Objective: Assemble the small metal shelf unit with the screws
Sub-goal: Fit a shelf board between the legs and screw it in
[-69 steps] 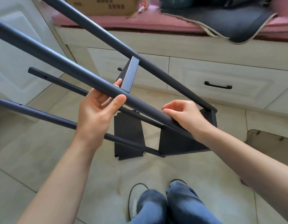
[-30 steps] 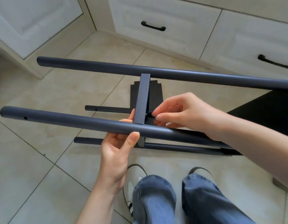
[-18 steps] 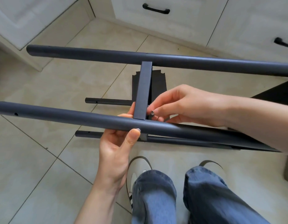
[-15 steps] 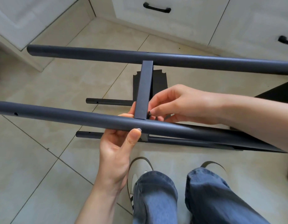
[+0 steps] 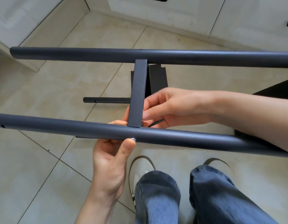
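The dark grey shelf frame lies on its side in front of me. Its near tube (image 5: 59, 126) and far tube (image 5: 75, 54) run left to right, joined by an edge-on shelf panel (image 5: 137, 92). My left hand (image 5: 110, 164) grips the near tube from below, with the thumb on its front just under the panel. My right hand (image 5: 172, 107) pinches its fingertips against the panel's right side, just above the near tube. The screw is hidden between them. A thin dark strip (image 5: 156, 123) shows under the right fingers. A lower tube (image 5: 107, 100) sticks out to the left beneath.
Another black shelf panel (image 5: 277, 91) sits at the frame's right end, behind my right forearm. White cabinets and drawers (image 5: 156, 13) line the back, and one cabinet corner (image 5: 18, 38) is close to the far tube's left end. My legs and shoes (image 5: 156, 191) are on the beige tile floor below.
The frame swung from slanted to lying level across me. My right hand left the near tube, brought a small screw to the panel's right side and now pinches there. My left hand kept its grip.
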`<state>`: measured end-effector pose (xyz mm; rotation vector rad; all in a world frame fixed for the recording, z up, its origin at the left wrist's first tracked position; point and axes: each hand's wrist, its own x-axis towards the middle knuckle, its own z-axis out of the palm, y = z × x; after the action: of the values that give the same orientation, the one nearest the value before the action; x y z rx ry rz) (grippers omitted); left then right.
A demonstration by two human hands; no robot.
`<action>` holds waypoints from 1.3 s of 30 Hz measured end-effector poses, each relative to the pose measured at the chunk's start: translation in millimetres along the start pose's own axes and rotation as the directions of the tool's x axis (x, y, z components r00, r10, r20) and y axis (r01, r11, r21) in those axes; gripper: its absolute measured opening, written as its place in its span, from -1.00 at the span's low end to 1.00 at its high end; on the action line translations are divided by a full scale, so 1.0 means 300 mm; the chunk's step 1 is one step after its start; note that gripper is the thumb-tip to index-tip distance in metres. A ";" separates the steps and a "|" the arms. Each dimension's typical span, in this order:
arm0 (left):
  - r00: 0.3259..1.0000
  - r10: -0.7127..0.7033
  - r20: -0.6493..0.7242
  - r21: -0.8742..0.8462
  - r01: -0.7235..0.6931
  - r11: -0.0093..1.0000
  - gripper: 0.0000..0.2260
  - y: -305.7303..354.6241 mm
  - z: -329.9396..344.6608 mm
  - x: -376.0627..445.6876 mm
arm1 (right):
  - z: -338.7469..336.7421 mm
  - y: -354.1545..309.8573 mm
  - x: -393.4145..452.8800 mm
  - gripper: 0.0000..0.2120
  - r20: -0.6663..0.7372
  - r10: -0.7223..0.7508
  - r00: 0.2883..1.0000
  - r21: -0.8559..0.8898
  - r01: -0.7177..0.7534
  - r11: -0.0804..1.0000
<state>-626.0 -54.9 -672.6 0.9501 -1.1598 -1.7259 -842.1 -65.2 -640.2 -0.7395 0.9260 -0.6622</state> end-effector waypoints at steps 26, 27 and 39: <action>0.996 -0.081 0.027 -0.053 0.083 0.995 -0.42 -0.001 -0.057 -0.071 | 0.099 0.110 0.020 -0.92 0.011 0.055 0.998 0.160 -0.056 0.986; 0.997 -0.077 0.030 -0.052 0.079 0.996 -0.46 -0.001 -0.056 -0.072 | 0.097 0.109 0.019 -0.93 0.027 0.065 0.998 0.173 -0.069 0.983; 0.998 -0.056 0.032 -0.044 0.058 0.997 -0.62 0.007 -0.049 -0.071 | 0.102 0.087 0.012 -0.84 0.008 0.124 0.992 0.039 -0.124 0.992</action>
<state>-604.4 -40.4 -671.8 0.9399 -1.1184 -1.8108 -808.9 -44.6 -650.4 -0.6435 0.9437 -0.5673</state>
